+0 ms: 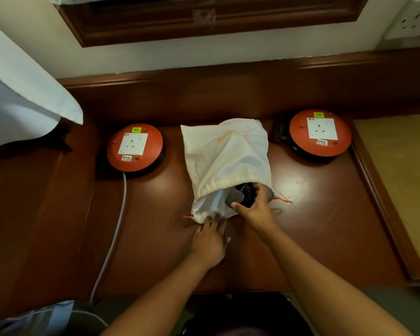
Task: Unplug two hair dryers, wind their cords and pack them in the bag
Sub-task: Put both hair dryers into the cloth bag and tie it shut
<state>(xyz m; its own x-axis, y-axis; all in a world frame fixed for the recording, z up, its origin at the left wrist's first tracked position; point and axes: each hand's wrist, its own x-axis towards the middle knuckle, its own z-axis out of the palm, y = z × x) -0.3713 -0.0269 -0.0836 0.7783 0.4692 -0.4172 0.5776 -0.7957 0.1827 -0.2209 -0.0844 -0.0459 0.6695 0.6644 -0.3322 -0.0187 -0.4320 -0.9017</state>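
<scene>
we're nearly packed: our right hand [254,209] grips a dark hair dryer with coiled cord [240,195] in the mouth of the white drawstring cloth bag [226,161]. our left hand [210,238] pinches the bag's rim. both red round socket reels [135,147] beside the bag sit empty, labelled "5 meters"; the bag's orange lettering is unreadable.

Two orange socket reels [134,147] [320,132], one white drawstring bag [226,161], one wall socket [414,20], two hands [210,241] [254,209]

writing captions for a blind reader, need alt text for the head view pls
A right hand pushes a black hair dryer into a white drawstring bag on a wooden table, while the left hand holds the bag's mouth. Two orange socket reels flank the bag.
</scene>
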